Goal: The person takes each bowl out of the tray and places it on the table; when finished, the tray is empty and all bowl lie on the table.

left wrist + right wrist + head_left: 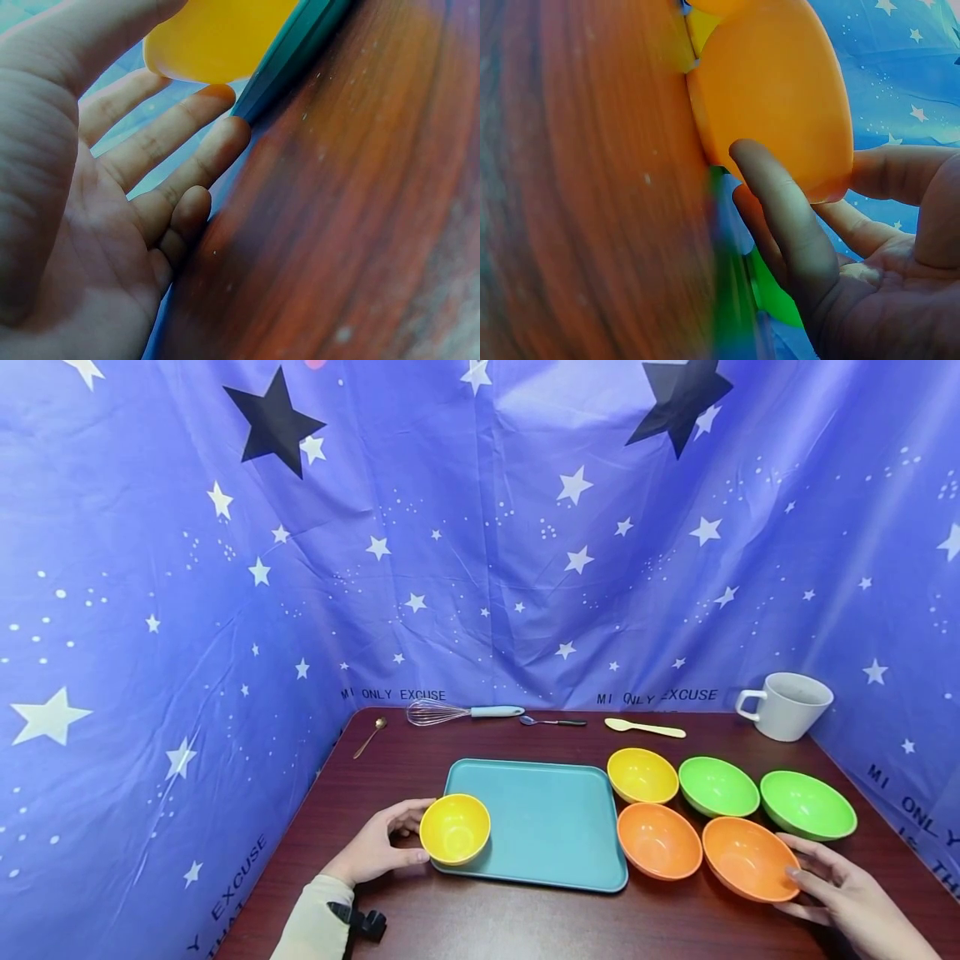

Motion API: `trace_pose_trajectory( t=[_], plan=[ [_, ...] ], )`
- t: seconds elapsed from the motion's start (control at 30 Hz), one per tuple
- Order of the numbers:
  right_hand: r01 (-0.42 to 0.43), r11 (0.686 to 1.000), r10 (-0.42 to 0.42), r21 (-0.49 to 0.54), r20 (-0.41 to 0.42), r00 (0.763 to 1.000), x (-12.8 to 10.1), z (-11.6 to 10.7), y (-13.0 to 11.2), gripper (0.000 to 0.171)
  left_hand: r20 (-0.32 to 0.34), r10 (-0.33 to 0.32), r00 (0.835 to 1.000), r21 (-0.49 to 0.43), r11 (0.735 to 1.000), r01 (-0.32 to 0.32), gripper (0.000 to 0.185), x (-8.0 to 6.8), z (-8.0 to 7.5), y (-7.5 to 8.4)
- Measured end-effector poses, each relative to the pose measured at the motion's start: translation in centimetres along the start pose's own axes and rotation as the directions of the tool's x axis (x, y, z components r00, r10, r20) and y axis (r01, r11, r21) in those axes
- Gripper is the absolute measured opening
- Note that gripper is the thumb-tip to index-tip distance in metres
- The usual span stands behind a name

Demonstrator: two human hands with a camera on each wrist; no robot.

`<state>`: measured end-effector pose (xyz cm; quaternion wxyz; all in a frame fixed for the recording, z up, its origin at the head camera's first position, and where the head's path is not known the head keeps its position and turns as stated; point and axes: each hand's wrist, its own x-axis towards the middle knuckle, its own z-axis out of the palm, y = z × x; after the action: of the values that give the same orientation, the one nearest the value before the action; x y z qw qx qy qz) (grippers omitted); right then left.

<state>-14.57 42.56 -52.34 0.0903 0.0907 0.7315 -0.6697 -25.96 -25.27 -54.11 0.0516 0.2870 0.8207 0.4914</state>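
Note:
My left hand is beside a yellow bowl, which sits over the left end of a teal tray. Its thumb and fingertips touch the bowl's near left side, and the left wrist view shows relaxed, fairly straight fingers against the bowl. At the right, my right hand grips the rim of an orange bowl. The right wrist view has fingers curled below this bowl and the thumb at its rim.
Another orange bowl, a yellow bowl and two green bowls stand right of the tray. Along the back lie a small gold spoon, a whisk, a dark-handled spoon and a cream spoon. A white mug stands back right.

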Motion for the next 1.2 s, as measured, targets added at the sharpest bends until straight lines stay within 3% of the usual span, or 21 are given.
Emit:
trace_pose_trajectory(
  t=[0.4, 0.5, 0.63, 0.97, 1.07, 1.2],
  plan=[
    [0.019, 1.0, -0.019, -0.003, 0.006, 1.0, 0.1, -0.1, 0.1, 0.036, 0.004, -0.01, 1.0, -0.015, 1.0, 0.01, 0.072, 0.0, -0.1, 0.0],
    [0.03, 0.997, -0.031, -0.074, -0.016, 0.999, 0.1, 0.0, -0.1, 0.034, 0.002, -0.006, 1.0, -0.027, 1.0, 0.006, 0.072, 0.0, -0.1, 0.0],
    [0.036, 0.981, -0.044, -0.192, -0.041, 0.998, 0.0, 0.1, -0.6, 0.059, -0.004, 0.003, 1.0, -0.042, 0.999, -0.003, 0.073, 0.0, 0.0, 0.0],
    [0.017, 0.92, -0.058, -0.392, -0.092, 0.994, -0.3, 0.5, -2.3, 0.073, 0.012, 0.006, 1.0, -0.02, 1.0, -0.006, 0.077, 0.0, -0.1, -0.2],
    [0.091, 0.906, -0.146, -0.412, -0.104, 0.984, -0.6, 0.5, -2.4, 0.068, 0.014, 0.007, 1.0, -0.008, 1.0, -0.007, 0.08, 0.0, -0.1, -0.2],
    [0.238, 0.869, -0.321, -0.433, -0.129, 0.938, -1.0, 0.5, -2.5, 0.042, 0.014, 0.005, 1.0, 0.021, 1.0, -0.005, 0.082, 0.0, -0.1, 0.0]
  ],
)
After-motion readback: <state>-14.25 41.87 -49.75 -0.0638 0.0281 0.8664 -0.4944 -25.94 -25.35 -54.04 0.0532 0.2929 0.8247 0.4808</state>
